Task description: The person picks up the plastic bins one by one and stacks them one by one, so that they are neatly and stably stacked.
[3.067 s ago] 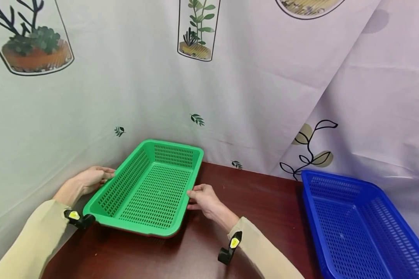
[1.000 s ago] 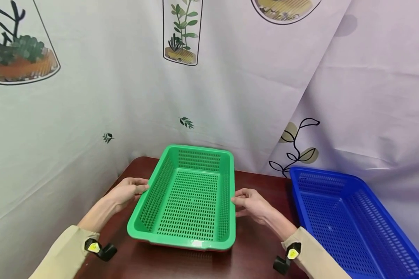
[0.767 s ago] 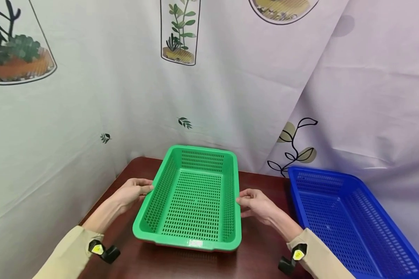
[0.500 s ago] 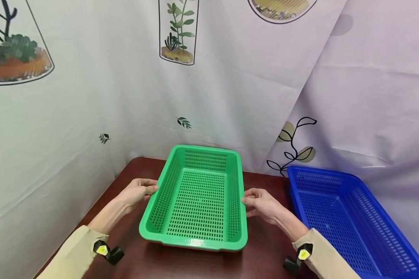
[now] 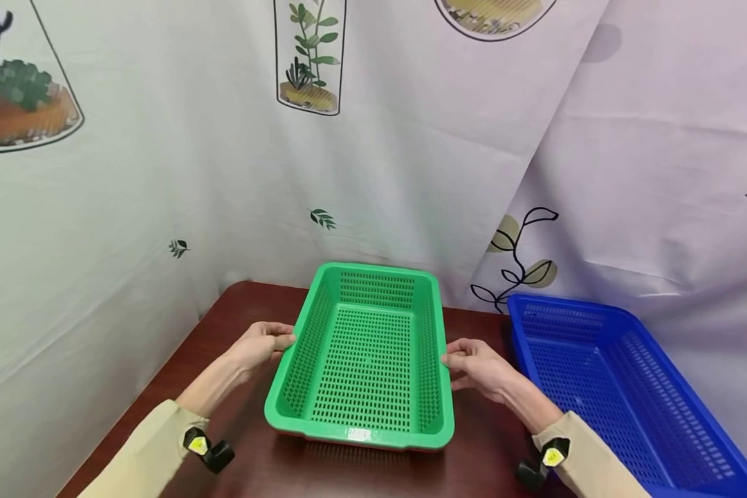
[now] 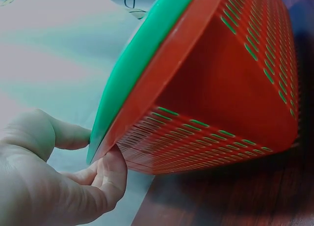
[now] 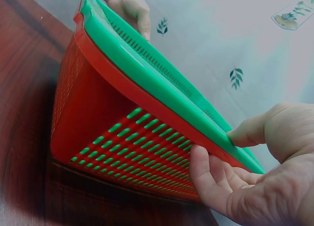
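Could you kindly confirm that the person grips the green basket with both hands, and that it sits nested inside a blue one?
The outer basket is red, not blue, as the right wrist view shows; the left hand and right hand do grip the green basket nested inside it.

The head view looks forward and down from above — the whole green basket [image 5: 369,360] fits in; the left wrist view sits low and close by the left grip [image 6: 54,182], tipped sideways; the right wrist view is just as near the right grip [image 7: 274,191], tipped too; both face the red outer side [image 7: 98,108] — all three share the green rim [image 6: 135,59].
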Demonstrator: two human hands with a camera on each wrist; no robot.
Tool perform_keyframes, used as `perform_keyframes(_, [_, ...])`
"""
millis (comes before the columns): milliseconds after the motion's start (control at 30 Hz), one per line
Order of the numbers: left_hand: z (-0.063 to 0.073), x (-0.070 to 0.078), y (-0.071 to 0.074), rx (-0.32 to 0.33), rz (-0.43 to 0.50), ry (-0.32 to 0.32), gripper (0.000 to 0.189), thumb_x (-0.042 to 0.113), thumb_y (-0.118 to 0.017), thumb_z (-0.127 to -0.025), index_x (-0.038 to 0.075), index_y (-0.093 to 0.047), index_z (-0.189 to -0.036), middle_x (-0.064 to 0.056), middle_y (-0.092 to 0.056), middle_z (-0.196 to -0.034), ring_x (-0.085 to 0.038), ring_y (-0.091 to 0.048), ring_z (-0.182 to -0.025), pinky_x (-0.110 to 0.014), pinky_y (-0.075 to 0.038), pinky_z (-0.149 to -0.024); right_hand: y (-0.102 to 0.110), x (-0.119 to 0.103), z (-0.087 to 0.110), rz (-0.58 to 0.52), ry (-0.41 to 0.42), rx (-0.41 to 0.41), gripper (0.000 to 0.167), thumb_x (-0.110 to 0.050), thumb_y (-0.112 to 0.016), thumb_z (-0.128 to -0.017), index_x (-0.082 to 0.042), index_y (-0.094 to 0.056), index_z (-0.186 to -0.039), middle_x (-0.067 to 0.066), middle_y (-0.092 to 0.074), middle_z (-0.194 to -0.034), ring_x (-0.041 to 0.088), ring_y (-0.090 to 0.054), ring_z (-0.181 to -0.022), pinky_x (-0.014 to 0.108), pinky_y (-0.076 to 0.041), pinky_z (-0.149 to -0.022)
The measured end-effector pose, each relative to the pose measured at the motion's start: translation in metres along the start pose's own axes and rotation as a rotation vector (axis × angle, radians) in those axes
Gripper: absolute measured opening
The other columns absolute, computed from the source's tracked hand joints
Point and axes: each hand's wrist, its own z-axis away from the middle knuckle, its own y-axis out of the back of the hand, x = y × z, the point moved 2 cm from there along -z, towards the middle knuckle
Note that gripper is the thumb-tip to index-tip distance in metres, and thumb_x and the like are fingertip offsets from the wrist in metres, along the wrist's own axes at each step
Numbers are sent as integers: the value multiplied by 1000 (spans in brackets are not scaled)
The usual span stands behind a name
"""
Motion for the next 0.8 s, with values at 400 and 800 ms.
perform_keyframes(400, [-8,-1,-8,-6,-18,-1,47,9,-55,-102,-19,-43,-137,-28,-51,-132,-32,-54,-116,-52,-43,-100,9,5,3,10,-6,7,32,-3,-57,-95,18,-44,-116,14,-63,-96,20,-67,-86,43,-59,-74])
perform_keyframes(800, [-13,-4,-13,-2,-36,16,46,8,-55,-101,-18,-43,-137,-30,-49,-135,-39,-49,-124,-53,-42,-101,12,7,3,20,-5,18,31,-2,-56,-96,17,-44,-116,14,-62,-96,20,-66,-85,43,-59,-74])
